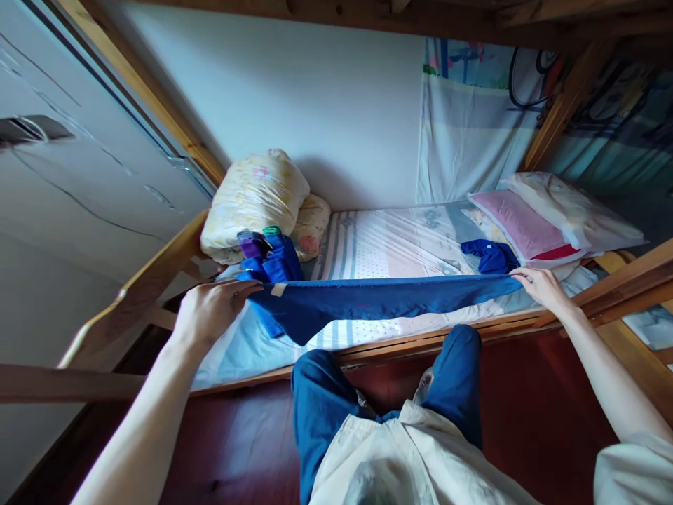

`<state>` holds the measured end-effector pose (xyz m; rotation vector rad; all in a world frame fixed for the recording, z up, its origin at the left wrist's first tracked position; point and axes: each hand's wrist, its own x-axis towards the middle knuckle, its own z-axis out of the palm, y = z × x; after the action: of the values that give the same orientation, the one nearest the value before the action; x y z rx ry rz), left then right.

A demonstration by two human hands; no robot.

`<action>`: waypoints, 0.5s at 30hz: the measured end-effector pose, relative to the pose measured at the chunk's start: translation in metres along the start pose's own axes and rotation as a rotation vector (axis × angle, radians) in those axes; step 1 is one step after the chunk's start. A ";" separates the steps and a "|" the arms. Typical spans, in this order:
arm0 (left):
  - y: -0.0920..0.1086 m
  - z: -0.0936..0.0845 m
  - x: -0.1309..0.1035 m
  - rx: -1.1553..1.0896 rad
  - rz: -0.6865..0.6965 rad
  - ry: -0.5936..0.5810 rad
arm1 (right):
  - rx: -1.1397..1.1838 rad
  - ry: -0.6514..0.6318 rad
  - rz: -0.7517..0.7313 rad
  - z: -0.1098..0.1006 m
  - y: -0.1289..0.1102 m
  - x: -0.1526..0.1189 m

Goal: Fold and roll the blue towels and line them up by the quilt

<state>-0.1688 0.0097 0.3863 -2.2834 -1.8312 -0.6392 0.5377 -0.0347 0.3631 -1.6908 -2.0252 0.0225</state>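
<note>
A long piece of blue cloth [357, 303] is stretched between my two hands above the front part of the bed. My left hand [214, 305] pinches its left end, near a small pale patch on the cloth. The right end is held by the fingertips of my right hand [536, 286]. The upper edge runs nearly straight, while the lower left part hangs down in a point. Behind it on the bed lie several rolled blue and purple garments [278, 256] at left and a crumpled blue garment [488, 256] at right.
A bundled quilt [257, 200] sits at the bed's left end, and pillows [531, 224] are stacked at its right. Wooden bunk rails [631, 284] frame the bed [389, 245]. The upper bunk's beam [326, 15] crosses overhead. My knees are close to the bed's front edge.
</note>
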 end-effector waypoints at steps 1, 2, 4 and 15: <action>0.002 -0.001 -0.002 -0.014 -0.033 -0.032 | -0.002 -0.005 0.020 -0.001 0.000 -0.001; 0.003 -0.001 -0.004 -0.022 -0.078 -0.077 | 0.004 -0.022 0.046 -0.002 -0.001 -0.002; 0.005 -0.001 -0.011 -0.076 -0.164 -0.179 | 0.038 -0.083 0.117 -0.003 -0.001 -0.007; -0.015 0.015 -0.013 -0.328 -0.313 -0.563 | 0.162 -0.295 0.243 -0.009 0.007 -0.001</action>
<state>-0.1822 0.0077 0.3653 -2.6016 -2.5418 -0.3725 0.5481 -0.0370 0.3685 -1.9060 -1.9410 0.5322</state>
